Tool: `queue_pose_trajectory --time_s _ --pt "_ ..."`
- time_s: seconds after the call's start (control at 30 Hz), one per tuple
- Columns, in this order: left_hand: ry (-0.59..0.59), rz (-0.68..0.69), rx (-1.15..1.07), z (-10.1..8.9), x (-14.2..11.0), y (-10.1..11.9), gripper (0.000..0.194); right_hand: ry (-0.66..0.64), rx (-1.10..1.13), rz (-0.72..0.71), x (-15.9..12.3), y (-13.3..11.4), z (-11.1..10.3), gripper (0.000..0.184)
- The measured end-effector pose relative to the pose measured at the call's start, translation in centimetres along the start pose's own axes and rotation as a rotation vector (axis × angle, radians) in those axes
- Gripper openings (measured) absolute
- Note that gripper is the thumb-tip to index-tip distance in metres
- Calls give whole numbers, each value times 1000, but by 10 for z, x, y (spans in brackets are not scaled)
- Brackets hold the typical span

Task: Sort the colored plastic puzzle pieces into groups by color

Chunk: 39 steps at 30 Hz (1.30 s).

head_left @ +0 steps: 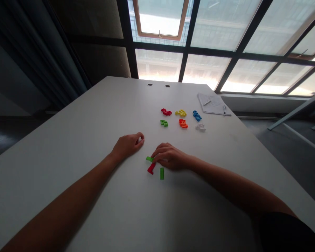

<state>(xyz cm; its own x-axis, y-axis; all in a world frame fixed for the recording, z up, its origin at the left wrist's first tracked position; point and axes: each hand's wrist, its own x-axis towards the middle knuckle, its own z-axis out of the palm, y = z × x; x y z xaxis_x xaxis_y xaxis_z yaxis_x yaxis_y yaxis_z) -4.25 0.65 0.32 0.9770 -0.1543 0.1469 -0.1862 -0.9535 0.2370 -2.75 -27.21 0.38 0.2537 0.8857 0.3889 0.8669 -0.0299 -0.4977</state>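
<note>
Left hand [128, 145]: resting on the surface [68, 147], fingers [139, 137] loosely curled, empty
Right hand [170, 157]: fingers [159, 150] curved against a green plastic piece [149, 159]; whether they grip it cannot be told
Other loose pieces: a red piece [151, 168] and an upright green bar [162, 173], all well below the notepad [211, 104]
Handling: likely light, stiff; pinch by the side edges
Writing: notepad marks too small to read
</note>
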Motion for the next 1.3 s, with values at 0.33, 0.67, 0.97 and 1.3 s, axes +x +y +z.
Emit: queue_pose_trajectory --time_s 0.33,0.67,0.97,1.3 --pt "-16 -12 -10 -3 0 2 31 150 -194 157 -5 25 -5 10" --pt "-12 -17 16 -2 1 3 31 226 -416 432 10 63 -12 11" --pt "-20 -16 1 -3 1 3 30 197 -589 427 41 88 -20 15" --pt "-31 -26 4 -3 0 4 31 266 -621 504 44 104 -18 21"
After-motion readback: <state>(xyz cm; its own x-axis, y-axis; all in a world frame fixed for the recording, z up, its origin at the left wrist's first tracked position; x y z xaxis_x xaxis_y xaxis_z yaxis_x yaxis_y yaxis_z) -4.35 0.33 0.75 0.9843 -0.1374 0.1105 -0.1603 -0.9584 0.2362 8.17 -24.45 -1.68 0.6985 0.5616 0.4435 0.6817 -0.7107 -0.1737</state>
